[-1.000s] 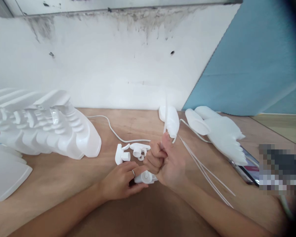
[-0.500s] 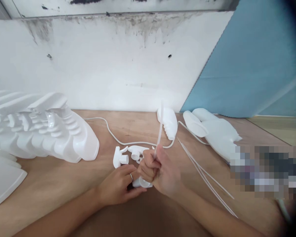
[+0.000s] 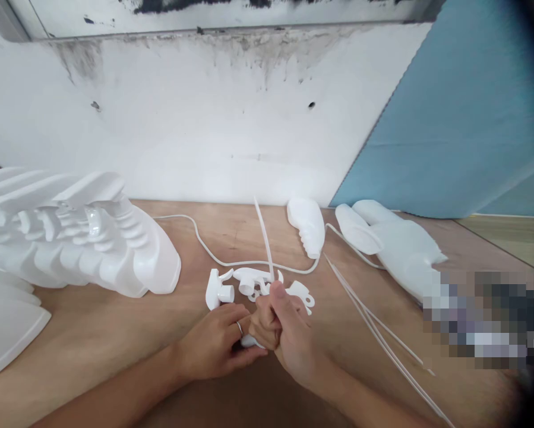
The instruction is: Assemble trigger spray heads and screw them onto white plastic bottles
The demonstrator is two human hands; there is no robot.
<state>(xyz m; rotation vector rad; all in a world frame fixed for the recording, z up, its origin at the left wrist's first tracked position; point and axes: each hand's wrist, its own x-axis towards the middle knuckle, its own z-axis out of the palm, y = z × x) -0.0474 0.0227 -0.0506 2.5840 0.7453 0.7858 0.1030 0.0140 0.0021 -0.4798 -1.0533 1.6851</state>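
My right hand (image 3: 284,333) is closed round a thin white strip (image 3: 265,238) that sticks up and leans left from the fist. Just left of it, my left hand (image 3: 224,339), with a ring on one finger, is closed on a white plastic part (image 3: 251,341), mostly hidden by the fingers. The two hands touch. Beyond them lie small white plastic pieces: one with a round stub (image 3: 219,289) at the left, one in the middle (image 3: 247,279), and one with a ring-shaped end (image 3: 301,294) at the right.
A stack of white ribbed shells (image 3: 84,238) fills the left side. A white cable (image 3: 231,263) crosses the wooden table (image 3: 160,333). White handle-shaped shells (image 3: 309,223) and larger ones (image 3: 395,244) lie at the back right, with thin strips (image 3: 373,327) nearer. A wall stands behind.
The strip in my right hand has tilted from nearly upright to leaning left. The right hand has turned slightly, and more of the right-hand small piece shows. The view has shifted a little.
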